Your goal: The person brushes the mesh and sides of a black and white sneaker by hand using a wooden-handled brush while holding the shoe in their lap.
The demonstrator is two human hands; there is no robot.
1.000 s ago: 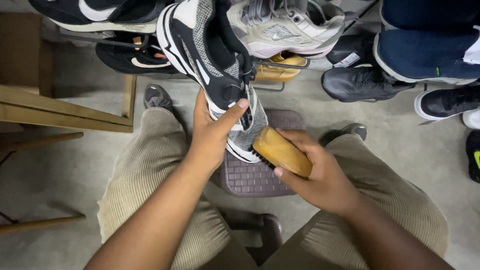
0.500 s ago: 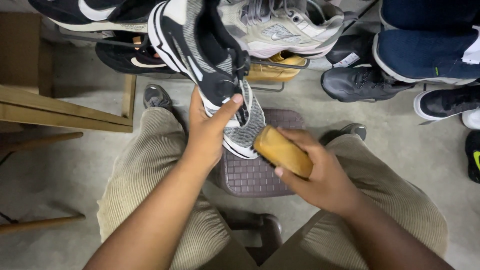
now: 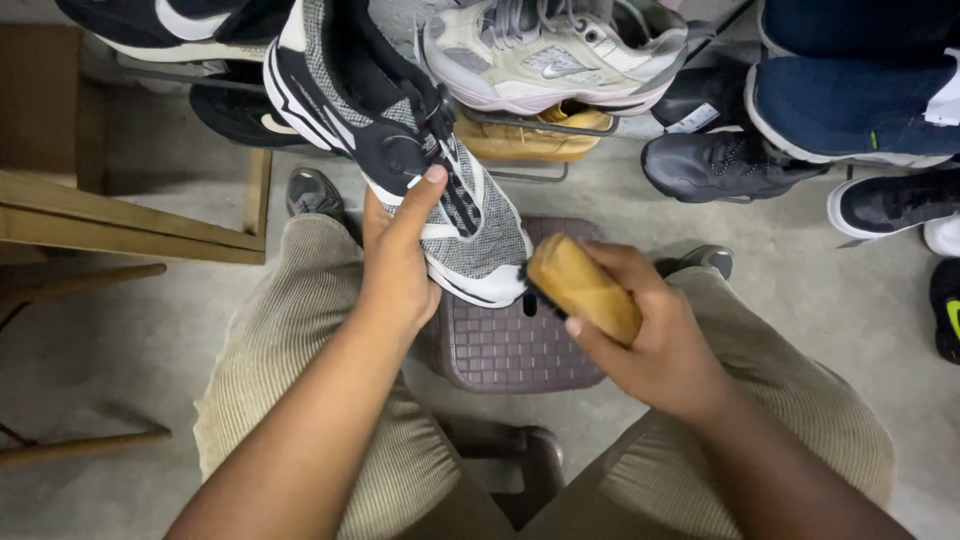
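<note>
Seen from above, a seated person's knees in tan corduroy trousers (image 3: 300, 400) fill the bottom of the view. Just beyond them, the right hand (image 3: 660, 340) is closed around a wooden shoe brush (image 3: 583, 288), whose dark bristles meet the white toe edge of a sneaker. The left hand (image 3: 395, 270) grips that black, grey and white sneaker (image 3: 400, 150) from the side, fingers wrapped under it and the thumb pressed up near the laces, holding it tilted with the toe pointing down toward the lap. Both hover over a small brown woven-pattern stool (image 3: 510, 345) standing between the feet on a grey concrete floor (image 3: 800, 290). This looks like brushing in progress at the toe; a further stroke would seem to call for a steady left grip and short passes along the sole edge. Open room is tight: a wooden frame (image 3: 120, 225) lies close on the left, and dark shoes (image 3: 720, 160) sit near on the right. Farther off, a wire rack (image 3: 520, 120) carries a beige and grey sneaker (image 3: 555, 55) and a tan shoe (image 3: 530, 135), so the raised heel has little clearance at the back.
</note>
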